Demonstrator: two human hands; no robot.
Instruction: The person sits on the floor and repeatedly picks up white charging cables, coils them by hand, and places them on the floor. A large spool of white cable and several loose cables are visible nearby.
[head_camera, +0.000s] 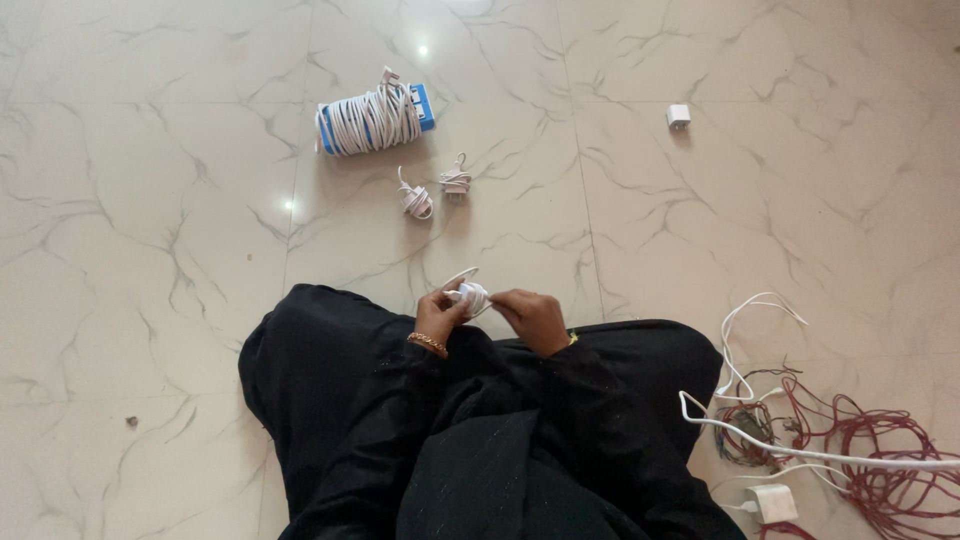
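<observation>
The scene is evenly and brightly lit from overhead; small glare spots are reflected on the glossy marble floor (150, 200) at far centre and left; soft, short shadows are cast beside the cable-wrapped blue box (375, 118); detail is slightly soft throughout; the black garment (480, 440) is rendered nearly featureless; floor joints are bent slightly outward near the edges.

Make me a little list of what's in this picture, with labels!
Place: pale marble floor
Person: sits on the floor in black clothes
Left hand: holds the small white cable coil
Right hand: pinches the same coil
In front: blue box wrapped in white cord, two tiny cable bundles
Far right: small white plug
Near right: loose white cable, red wire tangle, white charger
</observation>
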